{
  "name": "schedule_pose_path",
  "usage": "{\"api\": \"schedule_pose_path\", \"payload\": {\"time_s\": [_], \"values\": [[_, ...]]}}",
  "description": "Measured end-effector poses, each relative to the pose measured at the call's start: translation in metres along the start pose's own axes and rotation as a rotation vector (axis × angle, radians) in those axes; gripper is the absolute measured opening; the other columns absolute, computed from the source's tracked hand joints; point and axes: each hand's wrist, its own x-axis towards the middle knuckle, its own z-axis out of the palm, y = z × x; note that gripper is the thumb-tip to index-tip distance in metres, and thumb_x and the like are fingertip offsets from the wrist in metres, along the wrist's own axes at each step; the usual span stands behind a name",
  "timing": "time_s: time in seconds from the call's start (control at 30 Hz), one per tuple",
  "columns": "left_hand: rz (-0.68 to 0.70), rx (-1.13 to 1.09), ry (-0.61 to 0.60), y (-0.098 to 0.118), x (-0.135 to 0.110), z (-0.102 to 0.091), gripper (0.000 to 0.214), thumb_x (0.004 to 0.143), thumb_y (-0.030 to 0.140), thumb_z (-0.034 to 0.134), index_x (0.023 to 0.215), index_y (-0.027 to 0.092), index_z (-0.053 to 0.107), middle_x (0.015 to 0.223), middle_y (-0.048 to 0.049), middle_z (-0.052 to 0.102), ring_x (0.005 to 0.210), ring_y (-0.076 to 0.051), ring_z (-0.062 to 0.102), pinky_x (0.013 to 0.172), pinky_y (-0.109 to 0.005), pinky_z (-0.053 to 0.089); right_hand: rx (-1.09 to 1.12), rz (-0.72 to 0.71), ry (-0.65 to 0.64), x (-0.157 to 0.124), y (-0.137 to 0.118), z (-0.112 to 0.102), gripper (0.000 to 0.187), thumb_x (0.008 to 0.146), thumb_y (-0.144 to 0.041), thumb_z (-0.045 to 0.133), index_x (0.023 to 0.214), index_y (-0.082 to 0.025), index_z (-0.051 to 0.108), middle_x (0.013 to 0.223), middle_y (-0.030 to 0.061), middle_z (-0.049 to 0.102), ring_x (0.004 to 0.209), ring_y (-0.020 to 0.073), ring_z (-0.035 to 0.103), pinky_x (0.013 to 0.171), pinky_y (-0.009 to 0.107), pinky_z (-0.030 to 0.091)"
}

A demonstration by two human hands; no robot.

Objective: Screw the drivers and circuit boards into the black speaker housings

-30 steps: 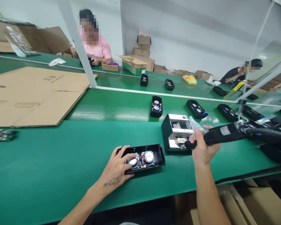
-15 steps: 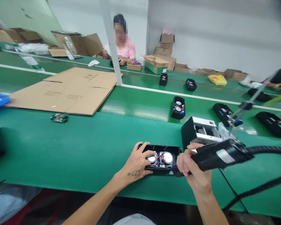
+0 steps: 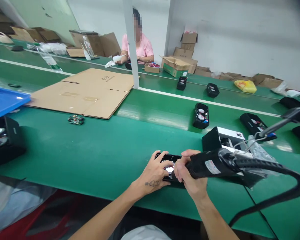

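A black speaker box [image 3: 173, 156] lies open side up on the green table in front of me. My left hand [image 3: 152, 173] grips its left end, thumb at the near edge and fingertips at the far edge and over a round speaker [image 3: 169, 169]. My right hand [image 3: 191, 176] is wrapped round a black electric screwdriver [image 3: 205, 165], slanted over the box with its front end near the speakers. The right hand hides the tool's tip and the box's right part.
A white-fronted device [image 3: 228, 133] stands behind the screwdriver, whose thick cable [image 3: 277, 168] loops right. Flat cardboard [image 3: 90, 90], a circuit board [image 3: 75, 119], a blue tray [image 3: 7, 100] and another speaker box [image 3: 13, 140] are leftward. More speaker boxes [image 3: 200, 115] lie beyond; a person [image 3: 145, 46] sits opposite.
My right hand and the screwdriver have moved left over the box, covering its right speaker. My left hand keeps its hold. The view has shifted left; the person opposite has moved an arm.
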Motion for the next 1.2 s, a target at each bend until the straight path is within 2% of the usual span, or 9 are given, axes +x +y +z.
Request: {"api": "schedule_pose_path", "payload": {"time_s": [0.23,0.4,0.53,0.6,0.73,0.83,0.9,1.0,1.2], "values": [[0.006,-0.019,-0.011,-0.002,0.0,0.001,0.026,0.079,0.046,0.097,0.09,0.026,0.084,0.133,-0.0023,0.076,0.148,-0.044,0.048,0.125,-0.067,0.028,0.118,-0.102,0.031,0.01,-0.034,-0.017,0.022,0.101,-0.028,0.073,0.119,-0.031,0.06,0.062,-0.0106,0.053,0.044,0.0101,0.049,0.049,0.026,0.044],[0.001,-0.026,0.04,-0.003,0.0,0.004,0.026,0.077,0.045,0.098,0.081,0.025,0.082,0.13,-0.0011,0.077,0.146,-0.042,0.051,0.126,-0.063,0.027,-0.048,-0.241,0.42,0.042,-0.073,-0.076,0.033,0.09,-0.03,0.085,0.116,-0.026,0.066,0.063,-0.0084,0.055,0.051,0.0136,0.053,0.057,0.031,0.05],[0.014,-0.034,0.088,-0.007,0.0,0.009,0.027,0.076,0.045,0.099,0.081,0.026,0.082,0.128,0.0,0.077,0.147,-0.041,0.05,0.126,-0.063,0.026,-0.135,-0.648,0.802,0.075,-0.083,-0.133,0.033,0.091,-0.036,0.084,0.117,-0.029,0.063,0.066,-0.0094,0.056,0.058,0.0144,0.054,0.066,0.032,0.053],[0.02,-0.036,0.102,-0.008,0.001,0.009,0.026,0.075,0.044,0.1,0.08,0.026,0.081,0.127,0.0012,0.078,0.147,-0.04,0.051,0.126,-0.061,0.025,-0.178,-0.732,0.884,0.086,-0.08,-0.157,0.039,0.084,-0.039,0.089,0.111,-0.029,0.063,0.069,-0.0093,0.059,0.063,0.0153,0.059,0.073,0.035,0.056],[0.026,-0.028,0.106,-0.008,0.002,0.007,0.027,0.072,0.042,0.102,0.079,0.026,0.081,0.126,0.003,0.078,0.144,-0.039,0.053,0.126,-0.059,0.026,-0.335,-0.51,0.806,0.085,-0.081,-0.181,0.048,0.072,-0.041,0.096,0.105,-0.021,0.068,0.069,-0.0074,0.065,0.061,0.016,0.062,0.072,0.037,0.057],[0.021,-0.026,0.098,-0.008,0.002,0.007,0.028,0.071,0.044,0.102,0.079,0.027,0.081,0.126,0.0033,0.078,0.145,-0.039,0.052,0.127,-0.06,0.025,-0.323,-0.586,0.816,0.067,-0.092,-0.18,0.049,0.081,-0.037,0.091,0.12,-0.022,0.067,0.061,-0.0112,0.057,0.049,0.012,0.05,0.057,0.031,0.049],[0.017,-0.033,0.097,-0.008,0.002,0.008,0.029,0.07,0.044,0.103,0.077,0.027,0.08,0.126,0.0039,0.078,0.146,-0.039,0.052,0.128,-0.059,0.024,-0.314,-0.529,0.773,0.056,-0.095,-0.177,0.05,0.08,-0.035,0.092,0.12,-0.022,0.067,0.058,-0.0123,0.055,0.045,0.0108,0.047,0.053,0.029,0.045],[0.021,-0.035,0.104,-0.01,0.002,0.009,0.029,0.07,0.044,0.103,0.076,0.027,0.08,0.126,0.004,0.078,0.145,-0.038,0.052,0.127,-0.057,0.025,-0.372,-0.354,0.731,0.049,-0.082,-0.177,0.049,0.075,-0.04,0.096,0.107,-0.02,0.066,0.06,-0.0101,0.062,0.046,0.0113,0.053,0.057,0.031,0.05],[0.029,-0.025,0.083,-0.01,0.001,0.006,0.028,0.072,0.046,0.102,0.078,0.028,0.081,0.127,0.0026,0.078,0.146,-0.039,0.052,0.126,-0.059,0.026,-0.476,-0.247,0.693,0.051,-0.045,-0.186,0.045,0.078,-0.048,0.093,0.091,-0.022,0.06,0.056,-0.0094,0.06,0.046,0.0116,0.053,0.06,0.032,0.05]]}}
